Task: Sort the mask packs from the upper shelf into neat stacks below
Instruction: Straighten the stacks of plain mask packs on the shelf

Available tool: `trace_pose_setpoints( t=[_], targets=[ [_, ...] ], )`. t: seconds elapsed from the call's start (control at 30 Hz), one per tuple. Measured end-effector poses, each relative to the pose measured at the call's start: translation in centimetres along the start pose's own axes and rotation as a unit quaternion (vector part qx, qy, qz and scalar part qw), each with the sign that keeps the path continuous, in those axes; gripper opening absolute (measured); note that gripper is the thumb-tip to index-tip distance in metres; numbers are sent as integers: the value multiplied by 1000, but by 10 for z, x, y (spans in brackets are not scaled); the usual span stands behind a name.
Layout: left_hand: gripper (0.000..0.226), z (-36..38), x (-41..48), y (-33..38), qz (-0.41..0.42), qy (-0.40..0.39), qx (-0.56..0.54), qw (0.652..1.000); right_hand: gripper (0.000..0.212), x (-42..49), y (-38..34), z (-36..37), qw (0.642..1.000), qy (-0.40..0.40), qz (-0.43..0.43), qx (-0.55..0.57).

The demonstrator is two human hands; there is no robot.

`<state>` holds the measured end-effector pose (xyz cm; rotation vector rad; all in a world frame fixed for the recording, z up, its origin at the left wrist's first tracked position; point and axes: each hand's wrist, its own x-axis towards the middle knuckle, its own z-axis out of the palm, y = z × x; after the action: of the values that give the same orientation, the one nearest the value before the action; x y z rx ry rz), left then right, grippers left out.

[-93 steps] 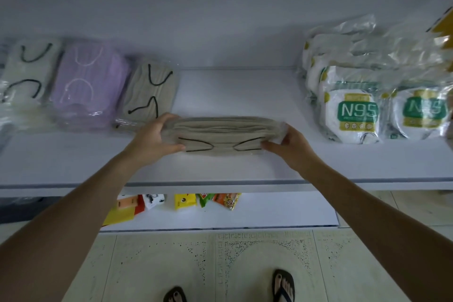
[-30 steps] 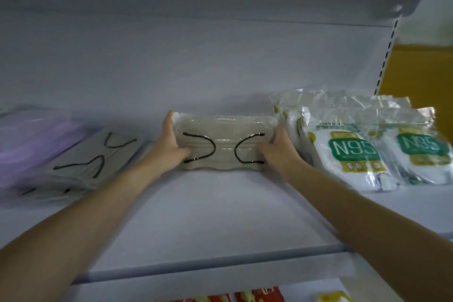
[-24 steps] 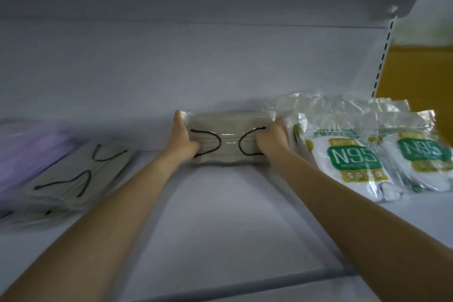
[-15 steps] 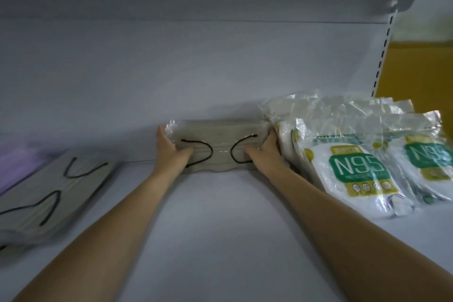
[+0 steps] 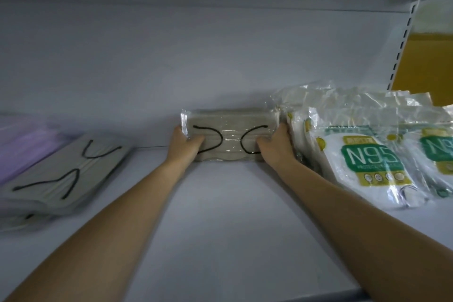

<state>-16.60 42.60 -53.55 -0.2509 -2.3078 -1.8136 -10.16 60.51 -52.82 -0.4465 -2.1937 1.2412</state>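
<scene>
1. Head view: I see both bare forearms stretched forward over the flat white shelf board [image 5: 220, 216]. They converge toward its back.
2. The left hand [image 5: 182, 146] grips the left end of a clear-wrapped pack of beige pleated masks with black ear loops [image 5: 230, 135]. Its thumb lies across the front face, and its fingers are hidden behind the wrapper.
3. The right hand [image 5: 277, 148] grips the pack's right end the same way, thumb in front and fingers out of sight behind.
4. Between the hands the pack stands on its long edge, bottom on the shelf, close against the pale back panel [image 5: 196, 56]. I cannot tell whether it touches the panel.
5. Just outside the right hand leans a row of clear bags of white masks with green N95 labels [image 5: 367, 162]. The nearest bag is just beside the knuckles.
6. Well out from the left hand, a flat pack of grey-beige masks with black loops [image 5: 66, 176] lies on the shelf.
7. Beyond that pack is a blurred lilac mask pack [image 5: 22, 147].
</scene>
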Motion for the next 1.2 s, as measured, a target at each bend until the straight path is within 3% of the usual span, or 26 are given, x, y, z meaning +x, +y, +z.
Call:
trace_pose_setpoints(
  t=[0.1, 0.23, 0.37, 0.47, 0.57, 0.63, 0.77, 1.2],
  targets=[
    [82, 3, -13, 10, -10, 15, 17, 1000, 88, -11, -7, 1, 997, -16, -3, -71],
    [95, 9, -21, 8, 15, 12, 71, 997, 91, -26, -12, 2, 977, 0, -89, -192],
    [104, 6, -21, 5, 5, 2, 65, 998, 79, -27, -21, 4, 915, 20, -219, -339],
    [91, 3, -23, 10, 2, -1, 49, 999, 72, -9, -38, 9, 883, -79, -284, -367],
    [63, 2, -16, 13, -31, 38, 4, 999, 69, 2, -37, 23, 871, -132, -277, -382],
    [50, 0, -12, 11, -43, 54, -3, 998, 69, -2, -24, 35, 878, -133, -259, -381],
    [46, 1, -4, 4, -42, 62, -8, 997, 81, 0, -18, 35, 875, -89, -281, -383],
    [41, 2, -8, 4, -38, 60, -37, 997, 79, 7, -13, 32, 889, -99, -229, -383]
  ],
)
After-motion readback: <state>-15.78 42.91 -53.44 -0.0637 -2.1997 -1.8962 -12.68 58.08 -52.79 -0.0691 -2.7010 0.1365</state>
